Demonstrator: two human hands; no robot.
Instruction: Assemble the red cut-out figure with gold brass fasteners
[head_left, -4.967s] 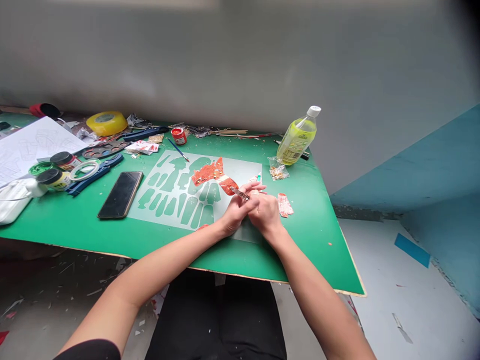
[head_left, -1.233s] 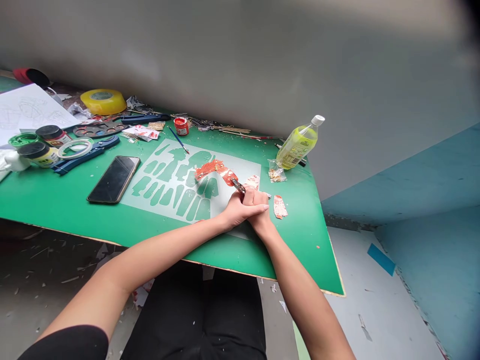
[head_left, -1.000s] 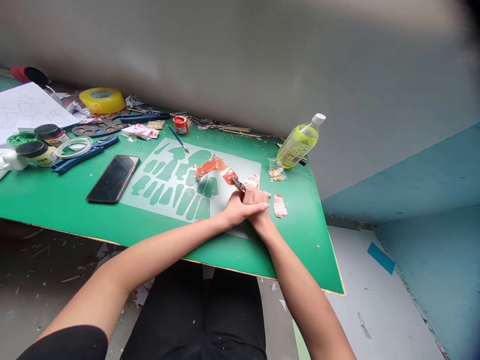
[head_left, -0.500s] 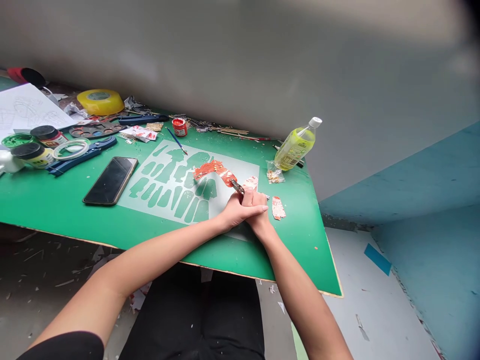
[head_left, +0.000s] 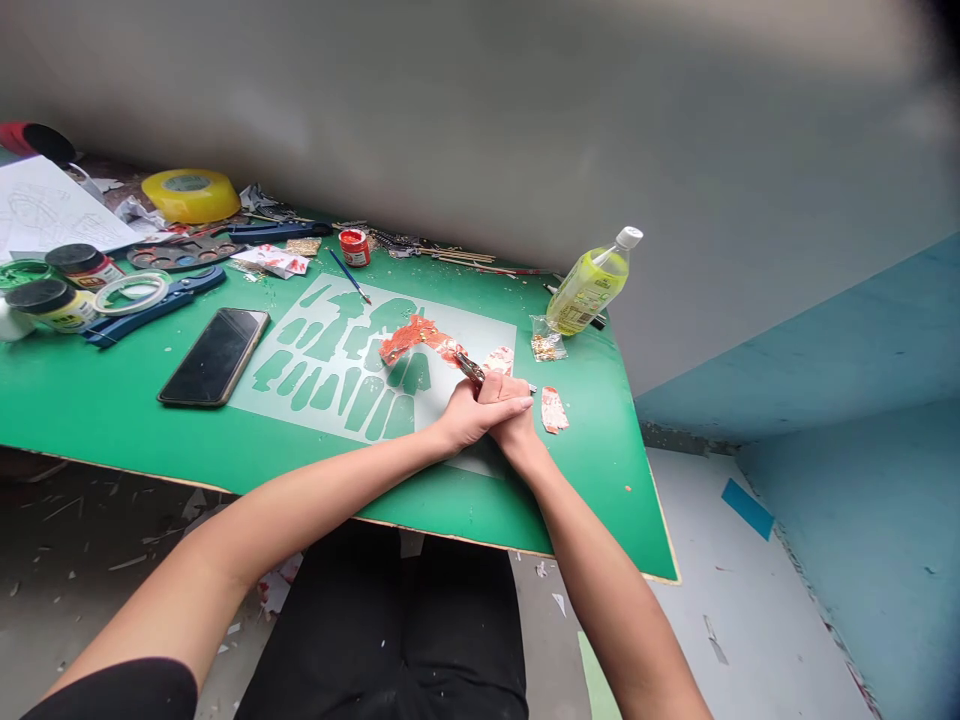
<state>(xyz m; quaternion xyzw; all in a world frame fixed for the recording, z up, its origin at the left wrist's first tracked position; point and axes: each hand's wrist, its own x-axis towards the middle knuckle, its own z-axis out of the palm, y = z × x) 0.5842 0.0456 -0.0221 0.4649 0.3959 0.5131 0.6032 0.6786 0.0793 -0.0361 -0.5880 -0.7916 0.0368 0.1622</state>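
Both hands are clasped together low over the green table. My right hand (head_left: pixel 507 390) is closed around metal pliers (head_left: pixel 471 369), their handles mostly hidden by the fingers. My left hand (head_left: pixel 463 416) wraps against it and is closed on the same grip, thumb lying across the top. The plier jaws meet the right end of a curved orange-red piece with pale patches (head_left: pixel 414 338). Beneath is a whitish sheet (head_left: pixel 491 328) with several cut-out shapes showing green. A pale, red-blotched piece (head_left: pixel 498 360) lies just beyond my hands, and a similar strip (head_left: pixel 554 410) to their right.
A black phone (head_left: pixel 214 358) lies left of the sheet. Behind are a thin paintbrush (head_left: pixel 350 276), a red paint pot (head_left: pixel 355 248) and a yellow tape roll (head_left: pixel 190 196). A yellow-green bottle (head_left: pixel 590 284) leans at the right beside a small clear bag (head_left: pixel 548 340). Paint jars (head_left: pixel 51 304) crowd the left.
The whole view has shifted slightly, so the table things sit a little further left and up. Both hands keep their clasp on the pliers, with the orange-red piece at the jaws.
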